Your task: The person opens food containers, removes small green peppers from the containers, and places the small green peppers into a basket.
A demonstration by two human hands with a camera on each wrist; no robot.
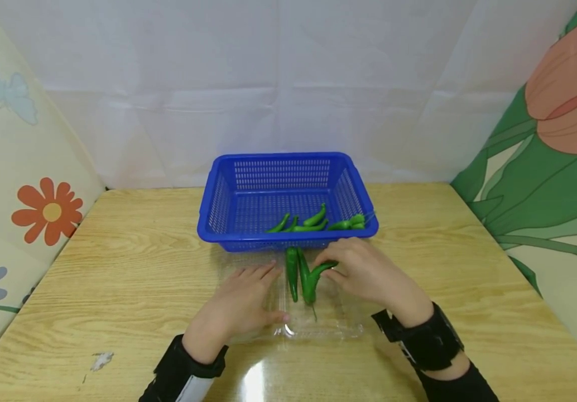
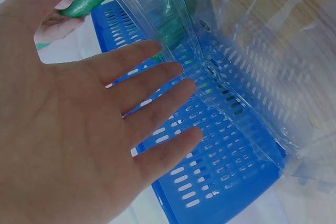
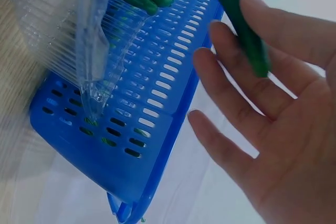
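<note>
A green chili pepper (image 1: 312,283) is pinched near one end between the thumb and fingers of my right hand (image 1: 366,271), above a clear plastic container (image 1: 336,328). In the right wrist view the held pepper (image 3: 236,22) slants past the fingertips. Two more green peppers (image 1: 292,273) lie side by side in the container's right half. My left hand (image 1: 240,301) is over the container's left half, its fingers (image 2: 157,114) extended and gripping nothing. From the head view I cannot tell how firmly it touches the plastic.
Directly behind the container stands a blue slotted basket (image 1: 210,231) with several green peppers (image 1: 313,220) along its near right side. All of it rests on a wood-grain table (image 1: 133,268). A white sheet (image 1: 168,111) hangs behind, with patterned panels at both sides.
</note>
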